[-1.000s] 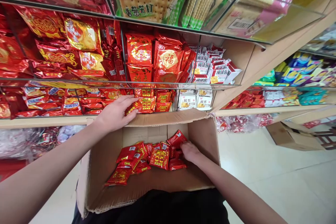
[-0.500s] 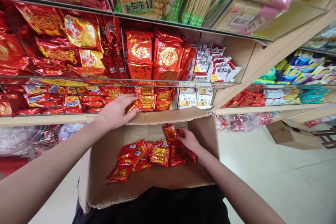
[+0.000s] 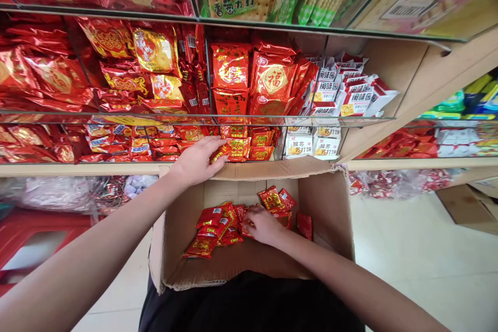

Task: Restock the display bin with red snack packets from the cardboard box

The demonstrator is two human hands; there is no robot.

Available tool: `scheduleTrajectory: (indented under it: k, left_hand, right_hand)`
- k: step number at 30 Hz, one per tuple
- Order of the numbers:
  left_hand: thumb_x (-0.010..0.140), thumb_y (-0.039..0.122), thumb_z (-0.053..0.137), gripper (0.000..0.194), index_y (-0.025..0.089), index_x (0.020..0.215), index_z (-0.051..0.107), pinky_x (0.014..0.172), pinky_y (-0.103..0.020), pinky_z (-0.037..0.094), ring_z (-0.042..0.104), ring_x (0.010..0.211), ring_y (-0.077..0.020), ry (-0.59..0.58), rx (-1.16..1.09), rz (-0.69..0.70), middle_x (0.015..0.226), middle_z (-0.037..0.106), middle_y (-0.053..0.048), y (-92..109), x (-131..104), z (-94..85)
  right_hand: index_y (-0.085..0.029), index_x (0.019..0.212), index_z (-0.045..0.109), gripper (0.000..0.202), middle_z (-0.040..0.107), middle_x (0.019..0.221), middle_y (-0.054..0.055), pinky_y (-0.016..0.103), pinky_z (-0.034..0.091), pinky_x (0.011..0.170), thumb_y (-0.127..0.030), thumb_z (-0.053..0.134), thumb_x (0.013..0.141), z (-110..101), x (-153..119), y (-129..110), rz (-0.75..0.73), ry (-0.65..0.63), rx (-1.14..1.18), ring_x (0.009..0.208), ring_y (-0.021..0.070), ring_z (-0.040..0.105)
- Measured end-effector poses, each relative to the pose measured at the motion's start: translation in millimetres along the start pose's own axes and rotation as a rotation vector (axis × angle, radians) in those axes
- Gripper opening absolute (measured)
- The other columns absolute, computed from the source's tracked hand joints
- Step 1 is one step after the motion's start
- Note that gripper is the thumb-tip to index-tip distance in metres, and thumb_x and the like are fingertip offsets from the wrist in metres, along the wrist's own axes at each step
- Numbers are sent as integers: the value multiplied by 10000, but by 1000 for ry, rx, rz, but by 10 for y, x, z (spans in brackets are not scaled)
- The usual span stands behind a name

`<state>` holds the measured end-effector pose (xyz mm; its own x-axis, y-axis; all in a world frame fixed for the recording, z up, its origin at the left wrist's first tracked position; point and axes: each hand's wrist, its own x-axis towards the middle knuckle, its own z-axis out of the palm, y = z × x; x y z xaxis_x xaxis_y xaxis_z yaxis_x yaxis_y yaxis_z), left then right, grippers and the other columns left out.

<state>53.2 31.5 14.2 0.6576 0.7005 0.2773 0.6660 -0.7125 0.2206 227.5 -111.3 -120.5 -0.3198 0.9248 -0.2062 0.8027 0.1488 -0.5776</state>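
Note:
My left hand (image 3: 199,161) is at the lower shelf's front edge, its fingers closed round a small red-and-gold snack packet (image 3: 219,152). Beside that packet stand stacked packets of the same kind (image 3: 238,148). Down inside the open cardboard box (image 3: 327,202), my right hand (image 3: 265,224) has its fingers curled onto a red packet (image 3: 246,229); the fingertips are partly hidden. Several loose red packets (image 3: 210,217) lie in a heap left of this hand. More packets (image 3: 271,198) lie behind it, and one leans near the box's right wall.
White cracker packs (image 3: 299,145) fill the compartment to the right. Above are larger red packets (image 3: 274,80) behind a clear shelf front. A wooden upright (image 3: 389,135) divides the shelving. Plastic-wrapped goods (image 3: 58,194) and a red stool (image 3: 39,249) are at lower left.
My right hand has moved left and toward me in the box, leaving the packet it touched at the back. My left hand stays at the shelf. The view has shifted left.

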Motion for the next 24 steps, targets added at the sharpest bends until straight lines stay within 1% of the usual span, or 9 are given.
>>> scheduleTrajectory:
  k: [3,6,9,13,16,18,20,22,24]
  left_hand:
    - [803,386,403,426,153,1152,478,959,-326,360,450,1102,-186,5,-10,-18,1174,508,-87,-9,-11,-4]
    - [804,387,401,417,162,1146,479,955,-333,363,458,1090,-192,2,-17,-34,1169,507,-84,-20,-18,-11]
    - [801,385,405,412,161,1136,487,954,-339,363,463,1082,-198,3,-22,-45,1157,519,-85,-27,-18,-17]
    - [795,387,409,423,155,1140,485,953,-340,364,462,1088,-205,8,-34,-47,1158,520,-99,-21,-14,-28]
    - [800,351,390,427,149,1171,459,957,-349,358,462,1086,-208,-1,-46,-46,1160,518,-99,-25,-1,-35]
    - [808,298,356,439,165,1223,404,962,-359,353,470,1075,-202,13,-70,-49,1160,519,-82,-38,15,-48]
    - [803,264,336,471,188,1267,346,967,-366,348,481,1059,-195,69,-107,-65,1152,527,-60,-46,31,-75]
    - [802,266,326,485,198,1282,325,967,-368,352,497,1036,-193,168,-159,-102,1128,547,-48,-20,30,-122]
    - [819,286,294,467,201,1275,341,946,-370,380,521,998,-195,255,-194,-129,1094,574,-41,69,-6,-187]
  right_hand:
    - [-131,977,600,375,601,991,116,301,390,845,-407,547,728,206,253,-321,-102,-122,-30,968,231,518]
    - [-33,1035,556,537,557,1063,208,364,392,852,-442,573,687,313,447,-561,-40,-212,-81,1005,301,497]
    - [-16,989,565,484,604,962,223,363,444,754,-385,583,675,294,510,-675,-19,-251,-80,894,305,563]
    - [-79,945,575,321,653,822,161,305,459,570,-274,532,694,181,406,-621,-5,-239,-44,710,259,615]
    - [-119,981,549,279,648,844,122,285,447,615,-183,451,728,56,221,-510,8,-154,-23,760,227,609]
    - [-153,1021,514,288,631,871,84,264,437,665,-151,388,762,-85,53,-454,15,-28,103,790,183,591]
    - [-172,1032,472,271,600,822,46,235,434,635,-164,357,787,-287,-132,-432,42,132,380,730,143,567]
    - [-188,1004,442,223,539,724,3,213,424,561,-211,377,792,-529,-304,-443,86,273,686,629,119,520]
    - [-212,977,420,192,474,674,-26,205,417,528,-256,408,791,-769,-439,-477,126,373,867,581,108,476]
